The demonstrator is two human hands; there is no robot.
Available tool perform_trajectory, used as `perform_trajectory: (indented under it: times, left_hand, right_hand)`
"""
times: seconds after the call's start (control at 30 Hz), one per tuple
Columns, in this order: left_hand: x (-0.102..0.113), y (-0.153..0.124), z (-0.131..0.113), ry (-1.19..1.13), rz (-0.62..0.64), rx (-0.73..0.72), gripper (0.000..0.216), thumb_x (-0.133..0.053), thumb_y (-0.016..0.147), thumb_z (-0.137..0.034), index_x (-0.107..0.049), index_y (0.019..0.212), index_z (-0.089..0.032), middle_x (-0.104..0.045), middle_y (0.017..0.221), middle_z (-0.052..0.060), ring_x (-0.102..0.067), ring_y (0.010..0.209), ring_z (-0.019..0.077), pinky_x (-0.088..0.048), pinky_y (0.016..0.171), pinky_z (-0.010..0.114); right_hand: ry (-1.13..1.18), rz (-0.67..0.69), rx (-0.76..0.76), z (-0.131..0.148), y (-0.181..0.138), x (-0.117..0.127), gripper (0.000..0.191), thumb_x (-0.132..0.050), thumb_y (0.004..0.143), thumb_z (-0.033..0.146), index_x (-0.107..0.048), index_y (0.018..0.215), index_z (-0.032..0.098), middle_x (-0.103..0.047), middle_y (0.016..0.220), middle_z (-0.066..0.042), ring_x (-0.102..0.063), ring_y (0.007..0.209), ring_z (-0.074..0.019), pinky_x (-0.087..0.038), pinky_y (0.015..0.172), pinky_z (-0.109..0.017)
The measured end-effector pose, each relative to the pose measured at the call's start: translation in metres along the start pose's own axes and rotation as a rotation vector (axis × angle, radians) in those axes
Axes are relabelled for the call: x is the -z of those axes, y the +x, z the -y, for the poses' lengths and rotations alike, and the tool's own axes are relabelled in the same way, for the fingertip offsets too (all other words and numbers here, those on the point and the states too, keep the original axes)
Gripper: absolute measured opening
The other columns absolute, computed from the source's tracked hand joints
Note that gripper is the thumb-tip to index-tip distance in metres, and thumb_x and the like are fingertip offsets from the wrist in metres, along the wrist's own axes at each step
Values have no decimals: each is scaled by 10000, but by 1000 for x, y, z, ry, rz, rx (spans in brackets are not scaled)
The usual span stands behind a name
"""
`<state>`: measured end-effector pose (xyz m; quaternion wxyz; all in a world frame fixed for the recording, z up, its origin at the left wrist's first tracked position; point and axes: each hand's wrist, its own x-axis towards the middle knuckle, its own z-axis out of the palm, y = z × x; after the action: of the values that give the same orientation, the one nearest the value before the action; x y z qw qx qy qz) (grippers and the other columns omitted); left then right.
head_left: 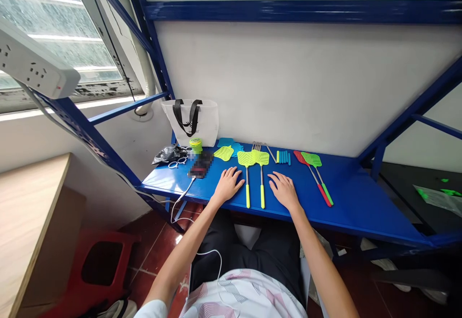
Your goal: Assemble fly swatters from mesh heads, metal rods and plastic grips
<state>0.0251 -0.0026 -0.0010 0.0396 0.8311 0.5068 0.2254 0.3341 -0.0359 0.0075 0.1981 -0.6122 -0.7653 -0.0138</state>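
My left hand (pixel 227 184) lies flat, fingers spread, on the blue shelf (pixel 353 202), just left of two yellow fly swatters (pixel 247 173) that lie side by side with handles toward me. My right hand (pixel 284 190) rests flat and open just right of those swatters. Neither hand holds anything. Farther right lie a red swatter (pixel 313 176) and a green swatter (pixel 318 171), crossed at their heads. Several short blue and green sticks (pixel 283 157) sit behind my right hand.
A white tote bag (pixel 191 121) with black handles stands at the back left. Near it are a green roll (pixel 195 144), scissors (pixel 176 163), a dark phone (pixel 200 165) on a white cable, loose swatter heads (pixel 224 152). A power strip (pixel 36 65) hangs upper left. A wooden table (pixel 25 212) and red stool (pixel 104 265) stand left.
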Motion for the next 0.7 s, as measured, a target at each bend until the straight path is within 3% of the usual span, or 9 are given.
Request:
perform_trajectory:
  times: [0.7]
  left_hand:
    - [-1,0,1,8,-10,-8,550,-435,1176,-556,-610,1585,-234,-558,1709,156,-443,1647,359,-333,1364,611]
  right_hand:
    - [-3,-19,2,0,0,-1,527,-330,1167,439,-722,1490,299,-669,1609,-107,-593,1509,-325,-447,1247,-582]
